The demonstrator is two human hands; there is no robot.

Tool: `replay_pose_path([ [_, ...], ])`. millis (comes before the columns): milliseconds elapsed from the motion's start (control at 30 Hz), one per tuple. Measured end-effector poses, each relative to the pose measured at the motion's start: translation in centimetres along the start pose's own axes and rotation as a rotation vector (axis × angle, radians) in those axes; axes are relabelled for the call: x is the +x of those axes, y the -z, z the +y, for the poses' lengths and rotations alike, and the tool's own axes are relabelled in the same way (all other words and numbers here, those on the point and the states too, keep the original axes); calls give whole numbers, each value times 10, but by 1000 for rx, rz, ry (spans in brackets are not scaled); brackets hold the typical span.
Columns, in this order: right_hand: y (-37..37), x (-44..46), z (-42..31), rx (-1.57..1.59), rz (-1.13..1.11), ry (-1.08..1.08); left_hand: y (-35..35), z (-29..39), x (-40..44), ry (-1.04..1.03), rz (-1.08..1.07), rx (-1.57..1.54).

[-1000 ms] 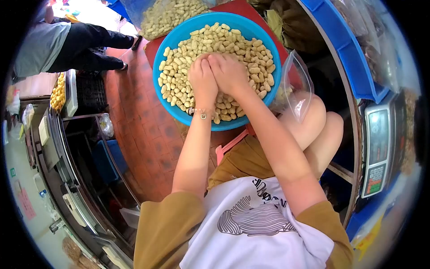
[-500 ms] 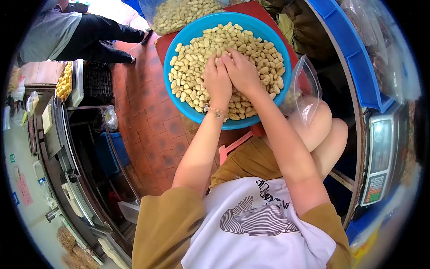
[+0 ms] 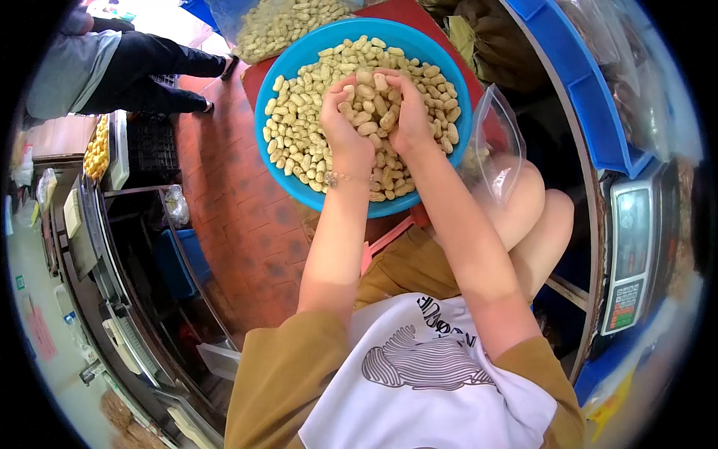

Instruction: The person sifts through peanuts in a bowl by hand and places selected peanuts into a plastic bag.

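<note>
Cupped together, my left hand (image 3: 346, 129) and right hand (image 3: 413, 123) hold unshelled peanuts (image 3: 369, 111) over the pile in the blue plastic basin (image 3: 303, 193) beneath them, the pods likely light, stiff and crackable, best supported loosely from below.

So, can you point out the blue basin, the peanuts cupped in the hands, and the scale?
Blue basin (image 3: 357, 28): head view, on its far inner wall.
Cupped peanuts (image 3: 364, 107): head view, near the middle of the handful.
Scale (image 3: 632, 230): head view, on its display panel.
</note>
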State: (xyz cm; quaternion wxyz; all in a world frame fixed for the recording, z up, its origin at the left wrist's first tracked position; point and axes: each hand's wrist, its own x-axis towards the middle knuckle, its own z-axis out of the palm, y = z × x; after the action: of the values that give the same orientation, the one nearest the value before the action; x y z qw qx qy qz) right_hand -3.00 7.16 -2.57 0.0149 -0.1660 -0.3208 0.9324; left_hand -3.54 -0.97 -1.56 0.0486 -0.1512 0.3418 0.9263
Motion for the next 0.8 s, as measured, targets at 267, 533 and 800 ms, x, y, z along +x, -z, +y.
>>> replay_pose_path([
  [267,-30,-19,-5,154,10,161,-15,19,-24,-151,-170,-42],
  [533,-38,-37,-17,137,-24,170,-11,15,-32,-102,-214,-272],
  [800,-33,-45,-12,169,23,120,-5,8,-34,-28,-115,-316],
])
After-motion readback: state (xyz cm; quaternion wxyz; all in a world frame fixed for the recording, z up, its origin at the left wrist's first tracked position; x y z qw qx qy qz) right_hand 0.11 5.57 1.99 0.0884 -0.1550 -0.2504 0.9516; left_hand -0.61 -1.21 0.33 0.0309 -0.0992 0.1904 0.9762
